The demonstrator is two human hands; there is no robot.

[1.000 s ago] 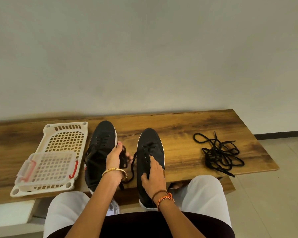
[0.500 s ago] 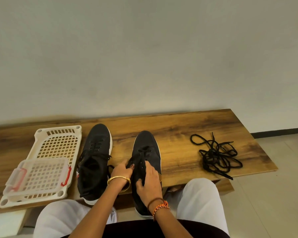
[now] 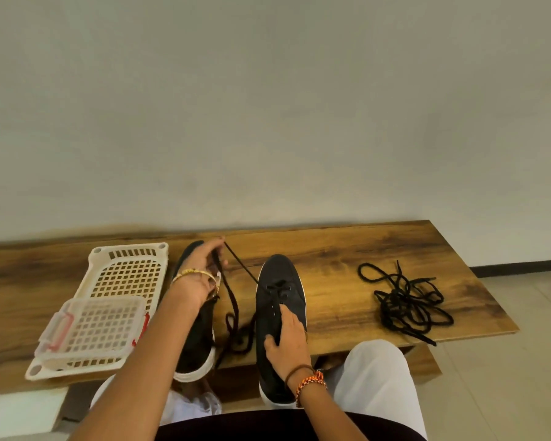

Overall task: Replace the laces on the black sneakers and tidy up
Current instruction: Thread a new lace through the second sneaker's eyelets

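Half a second ago both hands sat close together at the right shoe's throat; now the left hand has lifted up and away over the left shoe, drawing a black lace out with it. Its fingertips pinch the lace up near the far edge of the bench, and the lace runs taut and slanted from there down to the upper eyelets of the right shoe. More of the lace hangs from the hand and gathers in loose loops on the wood between the two shoes. A gold bangle circles the left wrist.

The right hand rests on the right shoe's tongue and opening, index finger stretched forward toward the eyelets, thumb tucked against the shoe's inner side, holding it down. The wrist wears a brown band and an orange braided one.

Both shoes lie toes away from the person, heels overhanging the near edge. To the left sits a white lattice tray with a smaller clear basket with red handles lying on its near end. Well to the right on the bench lies a tangled pile of black laces, apart from the shoes. White-trousered knees show below the bench edge.
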